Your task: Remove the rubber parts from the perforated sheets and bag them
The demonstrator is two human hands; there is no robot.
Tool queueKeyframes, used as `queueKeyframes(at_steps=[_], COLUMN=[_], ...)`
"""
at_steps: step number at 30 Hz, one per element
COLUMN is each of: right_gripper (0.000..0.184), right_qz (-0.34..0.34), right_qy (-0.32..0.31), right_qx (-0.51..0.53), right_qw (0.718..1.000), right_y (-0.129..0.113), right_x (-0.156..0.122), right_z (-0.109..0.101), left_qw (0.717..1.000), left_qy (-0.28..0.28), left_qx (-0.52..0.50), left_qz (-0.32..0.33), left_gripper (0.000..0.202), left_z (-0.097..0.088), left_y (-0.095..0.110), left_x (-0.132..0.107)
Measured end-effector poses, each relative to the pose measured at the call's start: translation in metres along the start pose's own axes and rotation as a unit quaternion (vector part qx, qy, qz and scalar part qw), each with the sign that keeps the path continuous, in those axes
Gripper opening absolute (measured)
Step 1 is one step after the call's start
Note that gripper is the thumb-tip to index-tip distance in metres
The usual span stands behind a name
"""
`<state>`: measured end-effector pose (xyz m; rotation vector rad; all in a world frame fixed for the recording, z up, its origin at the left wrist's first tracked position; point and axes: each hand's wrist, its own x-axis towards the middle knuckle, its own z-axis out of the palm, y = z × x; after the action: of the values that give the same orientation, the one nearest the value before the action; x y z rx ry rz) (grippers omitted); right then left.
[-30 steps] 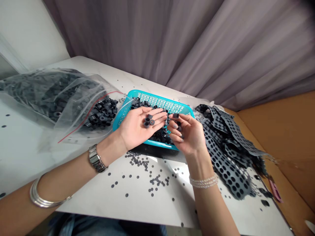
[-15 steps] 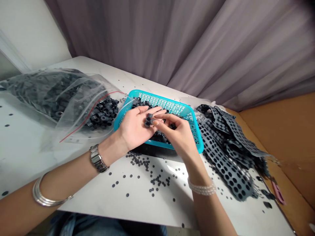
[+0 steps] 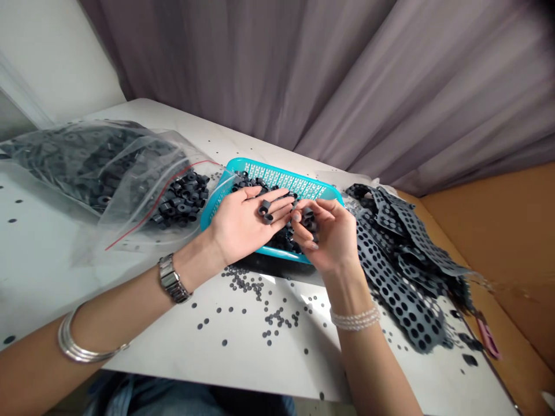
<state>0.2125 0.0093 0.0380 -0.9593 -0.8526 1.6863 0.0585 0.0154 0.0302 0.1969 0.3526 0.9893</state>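
My left hand (image 3: 236,225) is stretched out flat, palm up, over the blue basket (image 3: 271,252). A few small black rubber rings (image 3: 264,209) rest loose on its palm near the finger bases. Close to the left fingertips, my right hand (image 3: 333,234) is turned palm inward with its fingers curled together. Whatever is pinched between those fingers is too small or too hidden to make out. More dark rings (image 3: 284,238) lie inside the basket below both hands, partly covered by them.
A clear zip bag (image 3: 87,156) full of black rings lies at the left, its mouth facing the basket. Punched grey sheets (image 3: 399,289) are heaped at the right, beside a pink-handled tool (image 3: 489,340). Small black discs (image 3: 277,319) are scattered over the white table (image 3: 173,352).
My right hand has drawn back to the right from my left palm and turned inward. The rings on the palm are now uncovered. My left hand has hardly moved.
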Motion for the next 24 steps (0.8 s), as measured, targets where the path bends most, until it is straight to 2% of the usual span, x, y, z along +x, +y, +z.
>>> queueKeyframes(at_steps=[2,6,11,16,24], right_gripper=[0.028,0.029,0.027,0.023,0.014], right_qz=[-0.007,-0.058,-0.055,-0.027,-0.024], right_qy=[-0.003,0.009,0.031,0.026,0.012], right_qx=[-0.009,-0.130,-0.224,-0.186,-0.112], right_qw=[1.000,0.990,0.972,0.982,0.993], right_y=[0.000,0.009,0.018,0.018,0.018], right_x=[0.001,0.004,0.008,0.012,0.015], right_z=[0.001,0.010,0.019,0.015,0.009], left_qw=[1.000,1.000,0.999,0.998,0.999], left_qy=[-0.003,-0.004,0.012,0.009,0.007], left_qx=[-0.001,0.006,0.048,0.053,0.024], left_qz=[-0.007,-0.010,-0.009,-0.009,0.020], left_gripper=[0.056,0.054,0.056,0.059,0.064], left_z=[-0.001,-0.002,0.002,0.000,-0.002], left_y=[0.000,0.001,0.001,0.001,0.001], left_x=[0.000,0.001,-0.001,0.000,0.000])
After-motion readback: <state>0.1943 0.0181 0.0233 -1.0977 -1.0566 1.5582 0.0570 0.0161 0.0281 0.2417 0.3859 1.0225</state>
